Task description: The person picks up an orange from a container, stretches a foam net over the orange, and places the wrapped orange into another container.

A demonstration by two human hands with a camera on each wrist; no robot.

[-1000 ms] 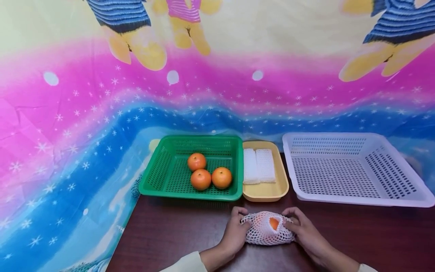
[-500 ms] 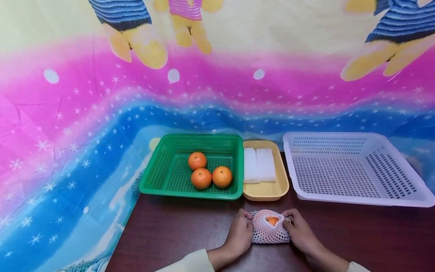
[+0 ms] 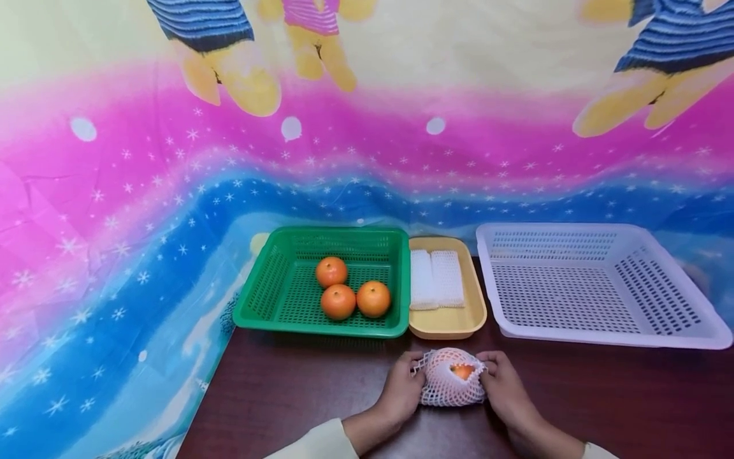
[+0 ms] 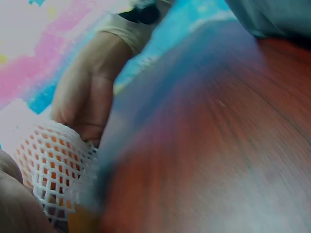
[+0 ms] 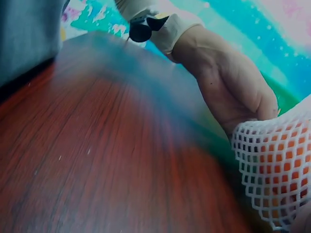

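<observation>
In the head view, an orange sits inside a white foam fruit net above the front part of the table. Its skin shows through a gap in the net at the upper right. My left hand pinches the net's left end between thumb and fingers. At the other end, my right hand pinches the net's edge beside that gap. Both wrist views show the mesh close up, the left wrist view with the net at lower left, the right wrist view with the net at lower right.
Behind the hands stand a green basket with 3 oranges, a yellow tray bearing folded foam nets, and a white basket at right. They line the back of the dark wooden table, against a printed curtain.
The net's loose ends have drawn in, so the bundle looks narrower and rounder. My left hand has shifted slightly right, and the wrapped orange sits slightly farther from me.
</observation>
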